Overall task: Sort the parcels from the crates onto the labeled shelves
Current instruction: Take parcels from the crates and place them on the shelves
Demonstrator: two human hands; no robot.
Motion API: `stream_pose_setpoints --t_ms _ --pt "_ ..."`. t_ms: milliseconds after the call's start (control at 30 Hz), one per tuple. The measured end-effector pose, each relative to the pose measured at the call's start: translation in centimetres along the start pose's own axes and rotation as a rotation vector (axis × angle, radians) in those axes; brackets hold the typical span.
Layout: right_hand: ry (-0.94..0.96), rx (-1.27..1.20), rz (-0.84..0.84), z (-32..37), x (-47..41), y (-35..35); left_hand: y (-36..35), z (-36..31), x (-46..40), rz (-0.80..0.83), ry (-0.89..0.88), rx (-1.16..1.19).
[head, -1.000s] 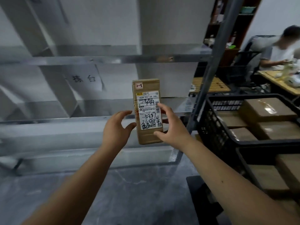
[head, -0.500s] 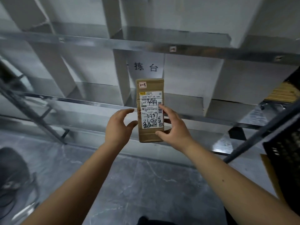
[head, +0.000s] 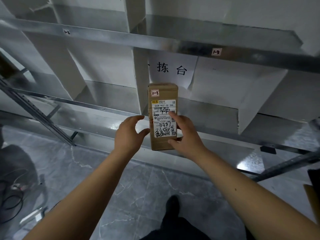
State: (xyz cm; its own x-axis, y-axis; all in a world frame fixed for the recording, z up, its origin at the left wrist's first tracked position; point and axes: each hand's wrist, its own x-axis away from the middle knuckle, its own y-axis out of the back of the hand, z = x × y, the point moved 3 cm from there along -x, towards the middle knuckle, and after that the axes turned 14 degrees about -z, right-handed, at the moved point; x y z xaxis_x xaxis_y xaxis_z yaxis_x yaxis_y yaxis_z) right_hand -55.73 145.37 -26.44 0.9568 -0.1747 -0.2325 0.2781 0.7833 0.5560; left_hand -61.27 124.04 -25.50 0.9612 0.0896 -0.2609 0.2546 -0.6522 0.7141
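A narrow brown cardboard parcel (head: 162, 94) stands upright in front of me, with a white shipping label and a small tag reading 2-3. My right hand (head: 186, 134) grips its right side, thumb under the lower edge and a finger across the label. My left hand (head: 129, 133) is at its left edge, thumb touching the side and fingers loosely curved. Behind it runs a metal shelf rack (head: 107, 108) with white dividers. A tag reading 1-3 (head: 216, 52) sits on the upper rail.
A paper sign with printed characters (head: 173, 70) hangs on the wall behind the shelves. Cables and dark gear (head: 12, 191) lie on the grey floor at left. A dark crate corner (head: 314, 179) shows at the right edge. My shoe (head: 171, 205) is below.
The view has swung left, from the black crates of parcels to the shelf rack. The parcel stays upright in both hands and has come nearer the shelves.
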Motion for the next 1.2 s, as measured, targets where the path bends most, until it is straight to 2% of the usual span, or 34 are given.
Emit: stream_pose_setpoints --t_ms 133,433,800,967,1200 --pt "0.006 -0.002 0.017 -2.7 -3.0 -0.8 -2.9 -0.4 -2.6 0.04 0.0 -0.13" --pt "0.007 0.047 -0.033 -6.6 -7.4 -2.7 -7.0 -0.4 -7.4 0.084 -0.152 -0.378" --pt "-0.072 0.033 -0.205 -7.0 -7.8 -5.9 -9.3 2.0 -10.1 0.169 -0.301 -0.294" --pt "0.013 0.069 -0.295 -6.7 -8.9 -6.8 -9.8 2.2 -11.4 0.23 -0.286 -0.212" --pt "0.103 0.128 -0.383 -8.1 -10.7 -8.5 -11.1 3.0 -12.8 0.183 -0.286 -0.192"
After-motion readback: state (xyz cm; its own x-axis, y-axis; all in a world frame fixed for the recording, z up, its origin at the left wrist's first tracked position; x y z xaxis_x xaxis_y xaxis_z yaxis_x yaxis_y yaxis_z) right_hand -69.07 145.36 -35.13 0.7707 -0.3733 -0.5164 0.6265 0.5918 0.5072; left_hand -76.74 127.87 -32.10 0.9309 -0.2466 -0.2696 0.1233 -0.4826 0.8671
